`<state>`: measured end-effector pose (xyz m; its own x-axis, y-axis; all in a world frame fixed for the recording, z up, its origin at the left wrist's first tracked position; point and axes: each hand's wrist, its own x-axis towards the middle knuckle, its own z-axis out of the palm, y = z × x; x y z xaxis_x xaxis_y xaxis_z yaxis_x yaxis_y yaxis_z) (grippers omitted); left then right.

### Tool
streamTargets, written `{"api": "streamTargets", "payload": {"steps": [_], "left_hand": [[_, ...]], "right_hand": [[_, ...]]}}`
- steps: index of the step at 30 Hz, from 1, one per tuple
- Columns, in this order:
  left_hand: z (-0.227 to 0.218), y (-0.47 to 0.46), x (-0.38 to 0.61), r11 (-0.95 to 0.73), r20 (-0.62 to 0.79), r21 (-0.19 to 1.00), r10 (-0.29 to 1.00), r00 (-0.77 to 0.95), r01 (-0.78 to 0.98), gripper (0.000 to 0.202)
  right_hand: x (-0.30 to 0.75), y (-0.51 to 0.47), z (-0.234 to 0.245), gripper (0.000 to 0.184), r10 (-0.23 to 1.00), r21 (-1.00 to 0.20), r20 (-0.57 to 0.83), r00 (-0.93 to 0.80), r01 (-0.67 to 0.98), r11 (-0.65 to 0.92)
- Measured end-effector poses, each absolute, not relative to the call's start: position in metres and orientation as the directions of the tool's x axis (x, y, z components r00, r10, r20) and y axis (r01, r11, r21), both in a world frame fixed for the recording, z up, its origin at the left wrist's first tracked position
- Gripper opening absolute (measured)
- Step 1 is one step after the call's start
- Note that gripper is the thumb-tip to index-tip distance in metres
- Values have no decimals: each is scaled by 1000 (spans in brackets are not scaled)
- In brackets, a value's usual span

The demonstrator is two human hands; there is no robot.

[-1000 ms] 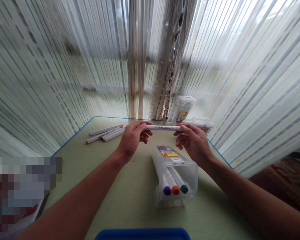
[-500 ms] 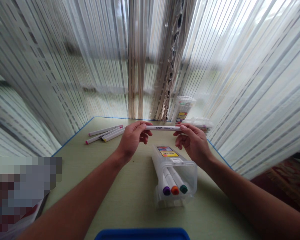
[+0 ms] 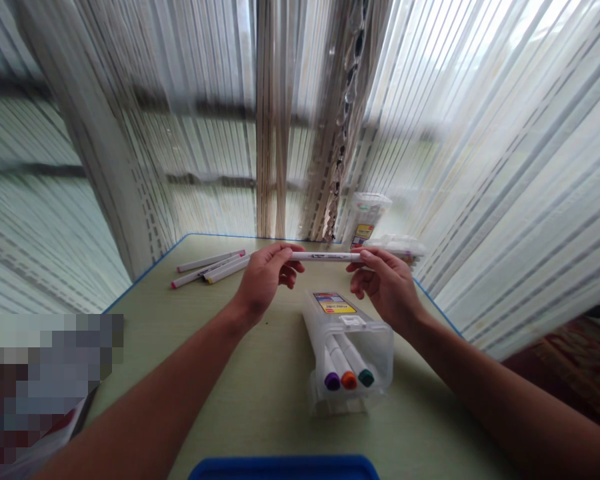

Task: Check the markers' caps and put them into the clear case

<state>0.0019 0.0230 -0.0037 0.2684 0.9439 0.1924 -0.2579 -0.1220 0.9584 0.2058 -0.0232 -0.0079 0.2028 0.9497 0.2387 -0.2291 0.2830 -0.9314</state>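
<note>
A white marker (image 3: pixel 326 257) is held level above the table, one end in each hand. My left hand (image 3: pixel 266 277) pinches its left end between thumb and fingers. At the other end, my right hand (image 3: pixel 386 280) grips it the same way, its lower fingers curled. Below the right hand lies a clear plastic case (image 3: pixel 314 333) on its side, its open end toward me. Inside it are a purple-capped marker (image 3: pixel 333 380), an orange-capped marker (image 3: pixel 349 379) and a green-capped marker (image 3: pixel 365 377). Several loose white markers (image 3: pixel 207 268) lie beyond my left hand.
Another clear case (image 3: pixel 367 220) stands upright at the table's far edge, with a clear plastic package (image 3: pixel 400 245) beside it. A blue object (image 3: pixel 285 469) is at the near edge. String curtains (image 3: pixel 205 133) hang behind the light green table (image 3: pixel 250 413).
Both hands and the marker between them stay almost still. The curtain at the left has shifted, showing more of the dark bars behind it.
</note>
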Motion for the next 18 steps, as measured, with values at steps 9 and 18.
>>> {"api": "streamTargets", "payload": {"steps": [9,18], "left_hand": [[-4,23,2,-124,192,960,945,266,-252,23],[-4,25,3,-172,217,968,938,270,-182,23]], "right_hand": [[207,-22,-9,25,945,-931,259,198,-210,299],[207,-21,-12,24,946,-928,259,197,-220,300]]}}
